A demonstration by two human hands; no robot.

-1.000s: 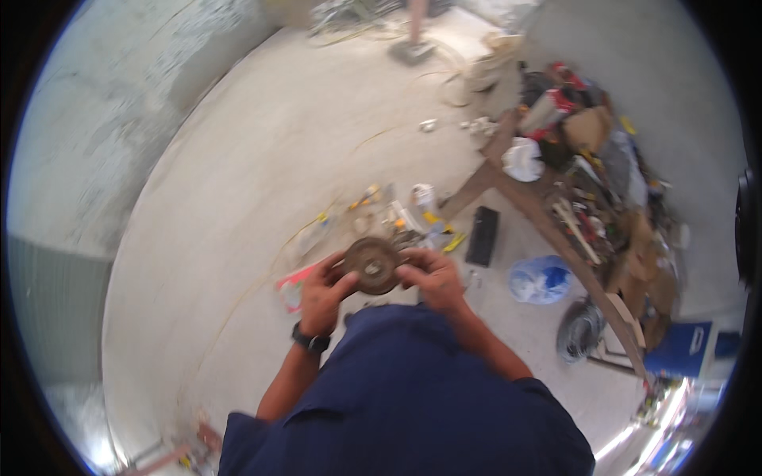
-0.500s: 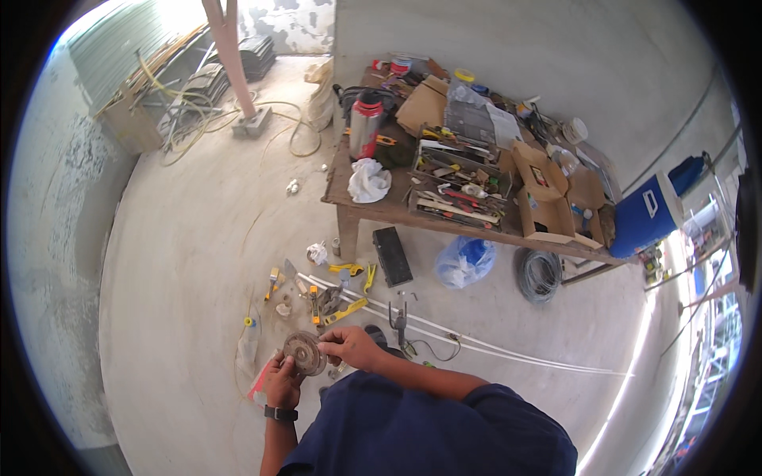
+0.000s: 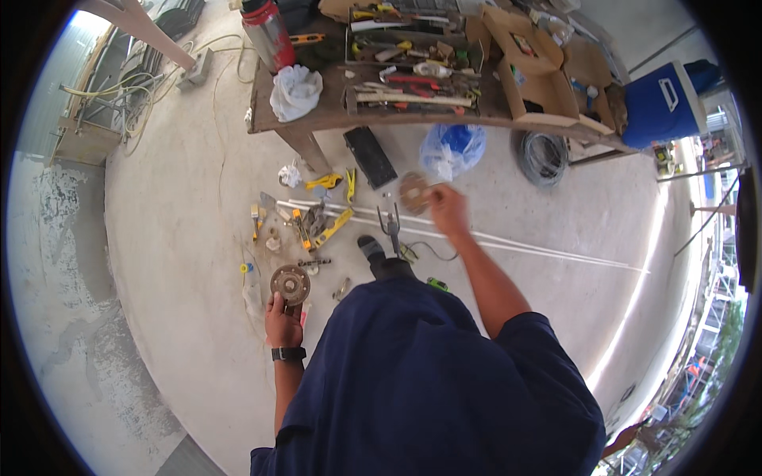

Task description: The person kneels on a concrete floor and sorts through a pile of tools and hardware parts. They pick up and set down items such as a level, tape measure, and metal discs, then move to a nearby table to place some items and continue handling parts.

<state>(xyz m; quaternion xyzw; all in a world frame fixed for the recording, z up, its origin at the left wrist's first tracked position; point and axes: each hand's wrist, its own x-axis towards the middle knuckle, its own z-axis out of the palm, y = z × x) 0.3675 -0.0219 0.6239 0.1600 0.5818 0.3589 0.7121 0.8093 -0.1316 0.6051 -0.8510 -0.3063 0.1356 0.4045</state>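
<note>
My left hand (image 3: pixel 284 324), with a dark watch on the wrist, grips a round brown disc (image 3: pixel 290 284) by its lower edge. The disc has a raised centre and several small holes; it looks like a grinding wheel. Out to the right, my right hand (image 3: pixel 449 211) pinches a second brown disc (image 3: pixel 413 193) by its edge, above the floor. That disc is smeared by motion. Under and around it are a dark two-pronged tool (image 3: pixel 390 223) and long white strips (image 3: pixel 508 247) on the floor.
Hand tools lie on the floor ahead, among them a yellow level (image 3: pixel 332 228), a yellow-handled tool (image 3: pixel 324 182) and a brush (image 3: pixel 258 221). A black case (image 3: pixel 370 157) and a blue bag (image 3: pixel 454 149) are near the cluttered wooden table (image 3: pixel 317 125). A clear bottle (image 3: pixel 252 289) lies left.
My hands have moved apart. The discs, held together before, are now separate: one stays in my left hand, the other has swung right and forward in my right hand. The view has tilted downward.
</note>
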